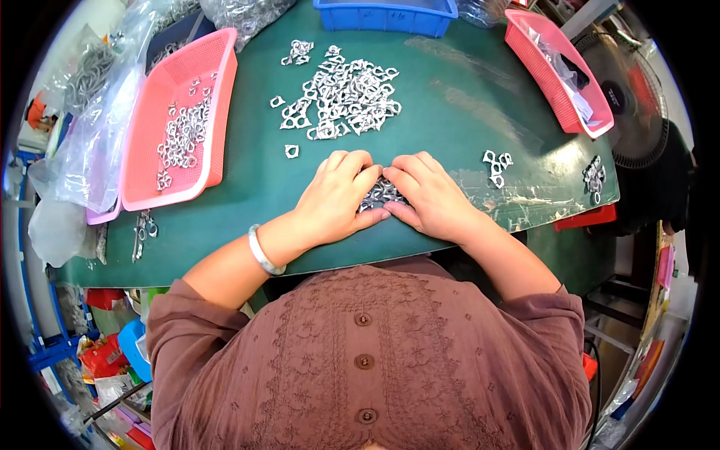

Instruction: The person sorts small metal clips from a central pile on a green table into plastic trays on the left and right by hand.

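Note:
My left hand [336,196] and my right hand [433,196] meet close to the table's front edge. Between them they cup a cluster of small silvery metal parts [382,195], with fingers curled round its far side and thumbs almost touching at the near side. The palms hide much of this cluster. Beyond my hands lies a larger loose heap of small silver ring-shaped metal pieces [349,97]. One single metal piece [292,151] rests between that heap and my left hand. A few more pieces [496,168] lie to the right of my right hand.
On the left, a pink basket [225,97] holds similar pieces, beside clear plastic bags [97,161]. A blue tray [386,21] stands at the far edge. Another pink basket [536,71] and a black fan [626,97] are at right. Dark metal parts [594,178] lie near the right corner.

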Tool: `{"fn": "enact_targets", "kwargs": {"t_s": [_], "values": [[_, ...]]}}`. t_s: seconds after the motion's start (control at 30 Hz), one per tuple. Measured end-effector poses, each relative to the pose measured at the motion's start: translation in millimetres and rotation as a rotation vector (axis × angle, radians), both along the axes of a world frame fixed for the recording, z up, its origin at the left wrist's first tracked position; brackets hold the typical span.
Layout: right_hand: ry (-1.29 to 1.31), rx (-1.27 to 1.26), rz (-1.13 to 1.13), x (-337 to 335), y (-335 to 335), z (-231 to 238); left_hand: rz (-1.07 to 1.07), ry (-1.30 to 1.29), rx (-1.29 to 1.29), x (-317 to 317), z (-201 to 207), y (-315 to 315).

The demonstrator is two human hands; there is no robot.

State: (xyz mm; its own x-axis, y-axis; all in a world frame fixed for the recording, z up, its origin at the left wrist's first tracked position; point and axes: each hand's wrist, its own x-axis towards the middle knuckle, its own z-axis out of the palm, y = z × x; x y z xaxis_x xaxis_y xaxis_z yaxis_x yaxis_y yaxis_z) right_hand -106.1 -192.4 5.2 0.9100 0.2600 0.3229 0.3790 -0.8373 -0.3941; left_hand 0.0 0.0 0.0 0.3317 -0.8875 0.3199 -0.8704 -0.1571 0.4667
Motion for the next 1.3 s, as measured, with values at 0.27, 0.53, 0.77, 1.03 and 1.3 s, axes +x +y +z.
{"fn": "enact_targets", "kwargs": {"t_s": [0.27,0.53,0.77,1.03,1.3], "values": [[0.014,-0.091,-0.053,7,0,3,-0.006,-0.110,0.087,4,1,-11],[0.197,0.253,-0.131,26,-7,9,0.065,0.148,0.131,19,13,-27],[0.438,0.550,-0.128,53,-9,27,0.148,0.653,0.199,35,36,-20],[0.323,0.432,0.055,154,70,124,0.404,0.457,-0.050,91,119,66],[0.517,0.515,0.066,224,167,138,0.774,0.117,0.073,159,110,175]]}}
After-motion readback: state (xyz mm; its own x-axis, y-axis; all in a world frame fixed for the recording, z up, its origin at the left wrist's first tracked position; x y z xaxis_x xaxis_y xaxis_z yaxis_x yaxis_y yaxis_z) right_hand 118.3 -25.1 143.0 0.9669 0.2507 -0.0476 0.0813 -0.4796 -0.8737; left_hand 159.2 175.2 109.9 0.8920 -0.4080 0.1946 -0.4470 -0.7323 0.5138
